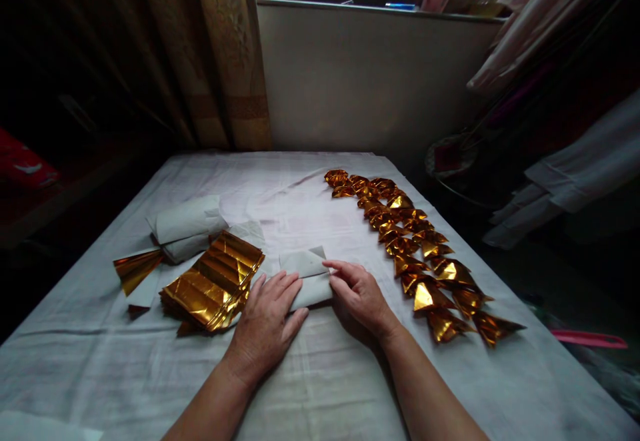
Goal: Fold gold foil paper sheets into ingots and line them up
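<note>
A pale sheet of paper (303, 262), partly folded over, lies on the cloth-covered table in front of me. My left hand (273, 311) rests flat on its left side, fingers stretched out. At the paper's right edge is my right hand (357, 292), its thumb and index finger closed on the corner. A stack of gold foil paper sheets (213, 281) sits just left of my left hand. Right of my right hand, folded gold foil pieces (427, 294) run in rows toward the far side of the table.
Behind the foil stack lies a rolled pale paper bundle (187, 221). A white cloth (320, 167) covers the table. A curtain (220, 54) and a wall stand beyond it. Clothes (585, 154) hang at the right, above a pink handle (590, 339).
</note>
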The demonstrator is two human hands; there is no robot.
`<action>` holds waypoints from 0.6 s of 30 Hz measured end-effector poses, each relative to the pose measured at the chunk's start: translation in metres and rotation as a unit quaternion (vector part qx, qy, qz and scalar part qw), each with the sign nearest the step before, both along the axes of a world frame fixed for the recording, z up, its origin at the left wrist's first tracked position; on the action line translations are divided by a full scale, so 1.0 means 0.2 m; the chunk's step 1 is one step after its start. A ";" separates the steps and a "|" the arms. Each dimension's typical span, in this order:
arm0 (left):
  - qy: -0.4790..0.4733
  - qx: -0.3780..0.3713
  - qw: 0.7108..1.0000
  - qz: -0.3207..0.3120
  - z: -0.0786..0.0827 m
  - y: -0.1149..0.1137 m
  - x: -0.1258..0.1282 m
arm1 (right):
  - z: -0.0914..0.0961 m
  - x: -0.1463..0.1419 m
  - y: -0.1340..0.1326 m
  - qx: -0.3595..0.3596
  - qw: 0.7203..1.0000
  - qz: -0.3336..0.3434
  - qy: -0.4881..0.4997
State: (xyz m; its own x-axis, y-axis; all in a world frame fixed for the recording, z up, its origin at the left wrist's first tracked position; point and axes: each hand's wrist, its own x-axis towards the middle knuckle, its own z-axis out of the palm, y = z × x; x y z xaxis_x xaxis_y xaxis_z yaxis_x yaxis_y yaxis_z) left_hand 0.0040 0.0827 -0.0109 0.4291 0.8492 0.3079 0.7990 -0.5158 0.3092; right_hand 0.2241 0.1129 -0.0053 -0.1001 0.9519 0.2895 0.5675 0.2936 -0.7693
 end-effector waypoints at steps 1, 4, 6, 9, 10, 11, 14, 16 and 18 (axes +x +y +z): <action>-0.001 -0.002 1.000 0.001 0.00 0.00 0.00 | 0.00 0.01 -0.02 0.001 1.000 0.021 -0.008; -0.001 -0.006 1.000 0.003 0.00 0.00 0.00 | 0.01 0.03 -0.07 0.004 0.997 0.075 -0.023; 0.003 -0.005 1.000 0.004 0.01 0.00 0.00 | 0.01 0.03 -0.09 0.015 0.996 0.088 -0.021; 0.008 -0.002 1.000 0.001 0.01 0.00 0.00 | 0.00 0.02 -0.09 0.038 0.996 0.081 -0.011; 0.008 0.000 1.000 0.000 0.01 0.00 0.00 | -0.01 0.02 -0.08 0.045 0.996 0.074 -0.008; 0.007 0.001 1.000 0.000 0.02 0.01 0.00 | -0.02 0.01 -0.07 0.053 0.996 0.066 -0.005; -0.001 0.005 1.000 -0.003 0.02 0.01 0.00 | -0.03 0.00 -0.06 0.073 0.997 0.040 -0.009; -0.005 0.005 1.000 -0.006 0.02 0.01 -0.01 | -0.03 0.00 -0.06 0.085 0.995 0.029 -0.031; -0.008 0.006 1.000 -0.007 0.02 0.01 -0.01 | -0.02 0.00 -0.06 0.099 0.993 0.022 -0.061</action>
